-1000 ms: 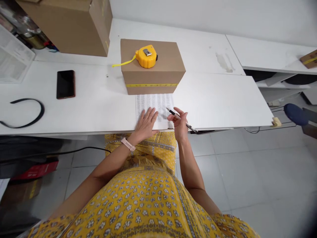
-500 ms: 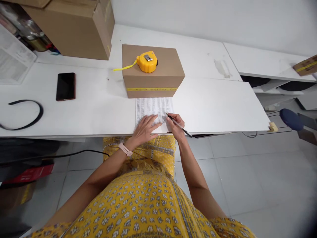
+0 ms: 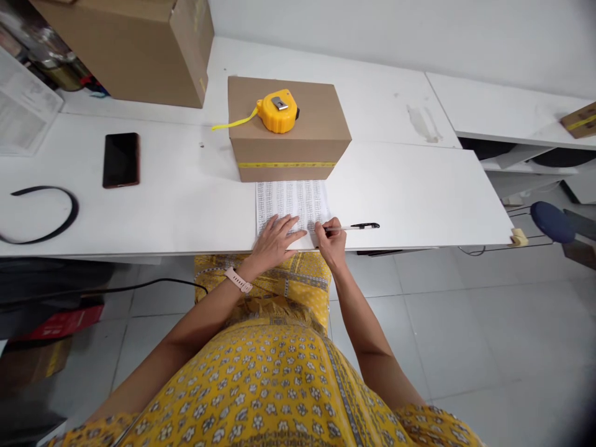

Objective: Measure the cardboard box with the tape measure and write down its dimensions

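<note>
My left hand point(image 3: 275, 241) lies flat with fingers spread over the lower left of a printed sheet of paper point(image 3: 291, 198). Closed around a pen point(image 3: 356, 226), my right hand point(image 3: 332, 242) rests at the sheet's lower right. The pen has a white barrel and a black end pointing right; its tip is hidden by my fingers. Just behind the sheet stands a brown cardboard box point(image 3: 288, 152) with a yellow printed strip along its front, covering the paper's far edge. On top of the box sits a yellow tape measure point(image 3: 278, 112), its yellow tape end sticking out left.
On the white desk point(image 3: 186, 211) lie a dark phone point(image 3: 121, 160) and a curved black band point(image 3: 69, 217) to the left. A larger cardboard box point(image 3: 139, 56) stands at the back left beside jars. A blue stool point(image 3: 552, 221) is at the far right.
The pen has swung from slanting down toward the right to lying nearly level, its black end pointing right. My left hand stays on the sheet. The view has shifted slightly.
</note>
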Available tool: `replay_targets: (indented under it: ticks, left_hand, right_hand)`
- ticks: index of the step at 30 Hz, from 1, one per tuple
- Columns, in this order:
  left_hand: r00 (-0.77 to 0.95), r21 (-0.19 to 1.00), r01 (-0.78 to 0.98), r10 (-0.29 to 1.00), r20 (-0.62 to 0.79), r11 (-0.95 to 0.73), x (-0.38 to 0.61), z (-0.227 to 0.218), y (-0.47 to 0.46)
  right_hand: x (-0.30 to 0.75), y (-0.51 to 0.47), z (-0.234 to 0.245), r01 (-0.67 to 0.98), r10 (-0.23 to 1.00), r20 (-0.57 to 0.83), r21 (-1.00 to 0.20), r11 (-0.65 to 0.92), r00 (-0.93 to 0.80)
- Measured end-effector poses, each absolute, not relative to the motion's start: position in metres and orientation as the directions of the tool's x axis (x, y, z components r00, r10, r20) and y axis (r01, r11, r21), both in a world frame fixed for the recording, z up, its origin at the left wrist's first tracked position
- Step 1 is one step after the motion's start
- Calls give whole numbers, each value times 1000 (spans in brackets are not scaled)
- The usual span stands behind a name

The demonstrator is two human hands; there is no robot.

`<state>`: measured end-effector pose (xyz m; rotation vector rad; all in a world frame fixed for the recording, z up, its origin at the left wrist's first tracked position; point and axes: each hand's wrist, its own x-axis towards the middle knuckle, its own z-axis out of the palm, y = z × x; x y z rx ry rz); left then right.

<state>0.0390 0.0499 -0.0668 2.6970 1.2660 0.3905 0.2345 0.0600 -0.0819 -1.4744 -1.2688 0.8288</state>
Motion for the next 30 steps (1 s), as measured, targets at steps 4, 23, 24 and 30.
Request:
replay_targets:
  ticks: [4,23,24,30]
  left_hand:
    - [607,248,733,773,182,-634,39,-68,50]
    - [591,275,733,783,193,-622,40,-68,49]
    - [591,274,734,783,193,-621,40,-68,49]
    - [590,279,736,787,183,-617,40,-68,49]
  right_hand:
    - [233,61,-81,334,967,137,-941,60,213]
    - [233,61,-79,390,972,170,-916,94,165]
    - [233,61,-79,396,972,170,-914,93,163]
    - [233,62,-80,416,970,191,-902,112,153]
